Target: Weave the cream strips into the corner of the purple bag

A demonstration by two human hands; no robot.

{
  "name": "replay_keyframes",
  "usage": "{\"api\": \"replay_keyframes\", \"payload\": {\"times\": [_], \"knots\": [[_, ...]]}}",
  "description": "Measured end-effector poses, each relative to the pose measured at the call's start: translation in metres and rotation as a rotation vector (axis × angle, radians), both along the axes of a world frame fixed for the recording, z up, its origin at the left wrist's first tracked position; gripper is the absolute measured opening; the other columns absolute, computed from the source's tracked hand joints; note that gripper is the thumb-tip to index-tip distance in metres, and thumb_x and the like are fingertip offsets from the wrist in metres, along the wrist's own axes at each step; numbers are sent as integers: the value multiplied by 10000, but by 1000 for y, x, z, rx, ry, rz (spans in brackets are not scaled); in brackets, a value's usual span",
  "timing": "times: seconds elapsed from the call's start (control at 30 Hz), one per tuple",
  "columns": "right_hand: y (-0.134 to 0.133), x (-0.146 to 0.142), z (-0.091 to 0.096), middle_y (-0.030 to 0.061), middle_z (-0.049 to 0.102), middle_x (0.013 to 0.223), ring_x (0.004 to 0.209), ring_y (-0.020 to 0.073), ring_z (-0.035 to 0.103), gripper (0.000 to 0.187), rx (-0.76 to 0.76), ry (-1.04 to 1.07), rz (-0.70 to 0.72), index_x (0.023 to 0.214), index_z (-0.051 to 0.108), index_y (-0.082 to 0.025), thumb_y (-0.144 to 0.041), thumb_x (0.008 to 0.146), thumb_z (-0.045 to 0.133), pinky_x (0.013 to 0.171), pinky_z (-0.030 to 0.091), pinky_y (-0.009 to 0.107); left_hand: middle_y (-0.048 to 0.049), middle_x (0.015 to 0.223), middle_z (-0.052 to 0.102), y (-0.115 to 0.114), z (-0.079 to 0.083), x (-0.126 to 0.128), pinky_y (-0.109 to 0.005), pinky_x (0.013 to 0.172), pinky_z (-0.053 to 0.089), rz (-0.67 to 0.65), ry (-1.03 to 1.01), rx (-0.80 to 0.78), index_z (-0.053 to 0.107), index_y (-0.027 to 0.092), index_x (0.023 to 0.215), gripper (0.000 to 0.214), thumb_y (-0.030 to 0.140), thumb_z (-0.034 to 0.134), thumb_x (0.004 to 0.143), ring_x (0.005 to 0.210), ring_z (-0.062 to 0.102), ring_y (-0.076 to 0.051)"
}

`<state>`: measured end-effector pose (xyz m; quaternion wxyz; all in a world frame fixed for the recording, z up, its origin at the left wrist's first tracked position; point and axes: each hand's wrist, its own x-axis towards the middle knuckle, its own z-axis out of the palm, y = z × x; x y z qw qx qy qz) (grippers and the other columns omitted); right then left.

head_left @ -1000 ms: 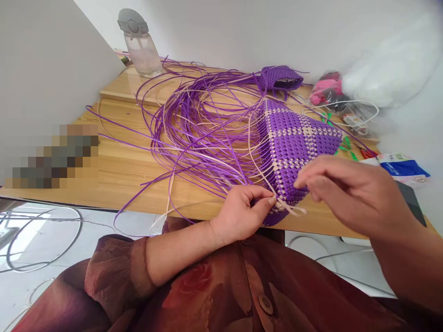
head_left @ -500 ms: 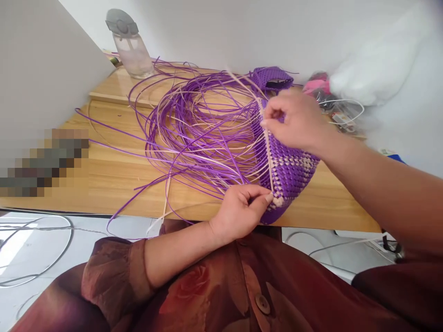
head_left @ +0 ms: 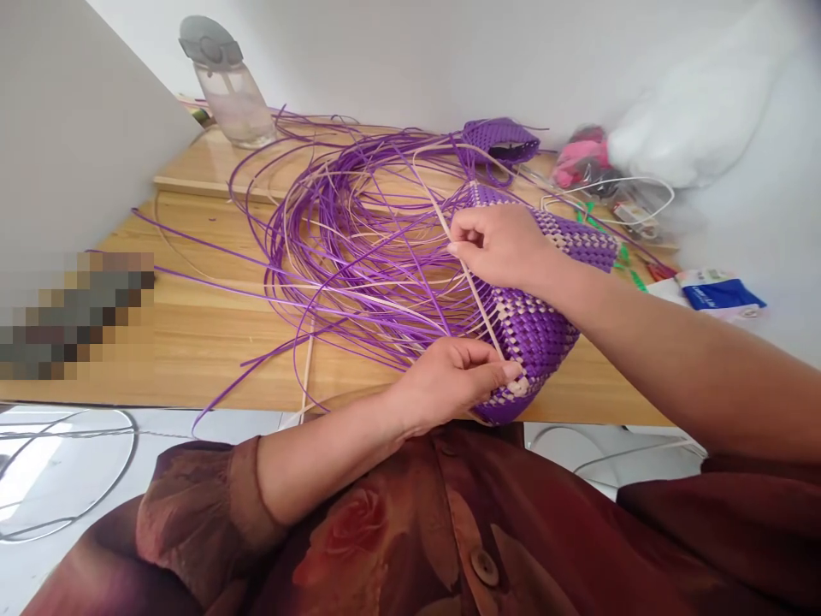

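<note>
A purple-and-beige woven basket [head_left: 535, 338] lies on the table, with many loose strands [head_left: 321, 222] fanning out from its left edge. My right hand [head_left: 504, 246] is closed, pinching a beige weaving strip [head_left: 478, 299] and holding it taut in a slant over the strands. Down at the basket's near corner, my left hand [head_left: 452, 381] is closed too, thumb and finger pressed on the strip where it meets the weave. The strip's free length loops away past my right hand toward the back. My right hand and forearm cover part of the weave.
Behind the basket sits a smaller purple woven piece [head_left: 500, 141]. A water bottle [head_left: 231, 98] stands on the raised board at back left. At the right are a white plastic bag [head_left: 693, 120], a blue-and-white packet [head_left: 724, 293] and green-handled tools [head_left: 593, 218]. The wooden table's [head_left: 211, 342] front edge is near my body.
My right hand has moved left and slightly toward me, swinging the beige strip away from the basket's edge over the strands. My left hand keeps its pinch at the near corner.
</note>
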<state>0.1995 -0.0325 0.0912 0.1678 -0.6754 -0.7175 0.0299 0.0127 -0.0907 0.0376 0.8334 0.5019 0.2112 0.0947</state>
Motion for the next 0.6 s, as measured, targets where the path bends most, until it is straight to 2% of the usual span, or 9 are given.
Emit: {"api": "replay_keyframes", "payload": {"times": [0.17, 0.23, 0.3, 0.37, 0.47, 0.57, 0.6], "knots": [[13, -5, -13, 51, 611, 747, 736, 199, 518, 188, 31, -163, -52, 715, 526, -216, -190, 872, 625, 671, 287, 366, 94, 500, 374, -3, -2, 3, -256, 493, 171, 29, -19, 22, 560, 186, 657, 587, 674, 880, 708, 477, 272, -46], [16, -3, -11, 55, 632, 764, 752, 209, 535, 183, 30, -163, -66, 729, 544, -219, -214, 892, 627, 684, 304, 368, 94, 493, 388, -1, -4, 2, -248, 488, 184, 32, -27, 48, 562, 186, 675, 582, 688, 847, 747, 469, 274, -46], [12, 2, -5, 45, 663, 786, 764, 205, 555, 179, 46, -98, -62, 759, 579, -222, -256, 928, 630, 713, 340, 366, 77, 501, 449, 3, -7, -2, -240, 481, 228, -21, -29, 89, 552, 191, 687, 572, 699, 778, 821, 455, 316, -51], [0, 14, 3, 41, 706, 850, 809, 202, 588, 178, 120, 39, -92, 813, 635, -227, -324, 962, 639, 774, 382, 367, 42, 542, 541, 5, -8, -8, -238, 477, 279, -91, -20, 120, 530, 198, 684, 573, 706, 683, 902, 445, 387, -61], [-31, 43, 6, 67, 738, 988, 932, 214, 614, 192, 317, 300, -260, 888, 695, -238, -419, 952, 693, 875, 403, 376, 17, 600, 612, 7, -9, -15, -240, 481, 320, -106, 6, 114, 574, 194, 751, 548, 709, 652, 920, 455, 446, -76], [-70, 77, -11, 124, 699, 1134, 1059, 248, 579, 180, 426, 416, -383, 992, 637, -250, -430, 980, 634, 899, 389, 394, 42, 625, 593, 3, -8, -19, -248, 523, 341, -64, 21, 123, 668, 179, 930, 519, 668, 798, 814, 515, 452, -94], [-81, 86, -20, 128, 689, 1135, 1062, 256, 570, 208, 409, 463, -378, 1032, 613, -260, -465, 1002, 592, 878, 394, 395, 52, 634, 576, 2, -8, -19, -251, 540, 339, -47, 28, 164, 682, 176, 959, 521, 631, 853, 772, 542, 444, -96]]}}
